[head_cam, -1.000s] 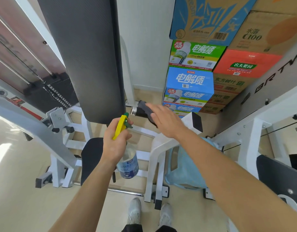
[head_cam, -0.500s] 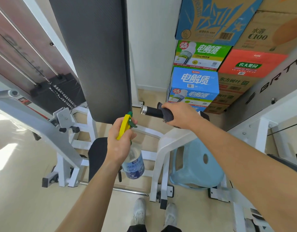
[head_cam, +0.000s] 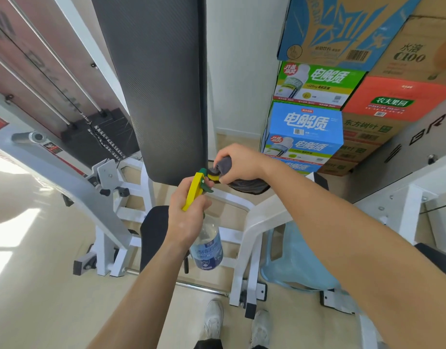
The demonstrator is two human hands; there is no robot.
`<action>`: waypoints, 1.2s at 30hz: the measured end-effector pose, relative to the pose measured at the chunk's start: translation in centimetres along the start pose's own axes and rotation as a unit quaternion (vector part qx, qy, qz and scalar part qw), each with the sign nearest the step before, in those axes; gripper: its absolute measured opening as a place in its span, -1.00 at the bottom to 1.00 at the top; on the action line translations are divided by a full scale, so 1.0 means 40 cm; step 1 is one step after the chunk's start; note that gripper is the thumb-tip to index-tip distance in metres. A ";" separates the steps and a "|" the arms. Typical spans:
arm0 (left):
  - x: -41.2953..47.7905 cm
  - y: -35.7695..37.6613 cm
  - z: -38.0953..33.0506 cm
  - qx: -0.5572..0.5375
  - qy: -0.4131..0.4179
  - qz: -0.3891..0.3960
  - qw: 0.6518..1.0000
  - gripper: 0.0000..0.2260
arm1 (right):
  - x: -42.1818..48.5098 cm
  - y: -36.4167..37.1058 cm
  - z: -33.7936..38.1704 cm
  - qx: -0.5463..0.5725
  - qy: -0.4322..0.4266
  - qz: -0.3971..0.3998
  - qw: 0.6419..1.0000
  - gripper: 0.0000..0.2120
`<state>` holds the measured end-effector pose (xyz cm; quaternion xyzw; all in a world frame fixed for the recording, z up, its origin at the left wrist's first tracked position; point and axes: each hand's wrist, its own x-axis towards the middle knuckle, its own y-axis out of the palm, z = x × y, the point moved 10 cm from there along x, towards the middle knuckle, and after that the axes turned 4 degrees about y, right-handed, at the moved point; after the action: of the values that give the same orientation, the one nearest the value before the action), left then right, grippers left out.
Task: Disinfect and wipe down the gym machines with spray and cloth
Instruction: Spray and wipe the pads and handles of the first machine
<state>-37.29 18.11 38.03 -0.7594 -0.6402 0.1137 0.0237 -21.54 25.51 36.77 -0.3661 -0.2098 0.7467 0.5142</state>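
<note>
Centre frame, our left hand (head_cam: 189, 217) fingers curled round spray bottle (head_cam: 207, 245), our right hand (head_cam: 238, 161) fingers gripping grey cloth (head_cam: 244, 183) just beside the nozzle

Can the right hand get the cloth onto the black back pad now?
Likely yes: the right hand grips the grey cloth beside the lower edge of the back pad, nothing between them. The spray bottle in the left hand sits close.

2 bare forearms stretched forward, left hand (head_cam: 189, 217) gripping a spray bottle (head_cam: 207, 249) by its neck, right hand (head_cam: 238, 162) just beyond, fingers curled round a grey cloth (head_cam: 225, 164)
</note>
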 end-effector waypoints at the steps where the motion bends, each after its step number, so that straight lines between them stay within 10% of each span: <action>1: 0.000 0.005 0.000 0.000 -0.001 0.003 1.000 -0.66 | 0.001 0.002 -0.015 0.039 0.014 0.029 0.999 -0.72; 13: 0.005 -0.005 -0.015 0.017 0.029 0.021 0.999 -0.67 | -0.034 0.014 -0.154 0.038 0.087 0.154 0.984 -0.78; 20: 0.008 -0.022 -0.006 0.019 0.032 0.025 0.999 -0.67 | -0.114 -0.024 -0.246 -0.171 0.080 -0.065 0.980 -0.80; 26: 0.003 -0.026 -0.004 0.003 0.029 0.030 0.999 -0.68 | -0.218 -0.011 -0.224 -0.389 0.075 -0.370 0.841 -0.81; 32: 0.000 -0.014 -0.011 -0.003 0.022 0.037 0.999 -0.65 | -0.129 -0.020 -0.262 -0.133 0.122 -0.136 0.974 -0.87; 36: 0.004 -0.010 -0.012 -0.007 0.010 0.039 0.999 -0.65 | -0.069 -0.001 -0.206 -0.062 0.148 0.058 0.985 -0.77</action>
<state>-37.56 18.38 38.57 -0.7849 -0.6108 0.1021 0.0205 -14.66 22.48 32.38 -0.5157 -0.1553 0.6984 0.4714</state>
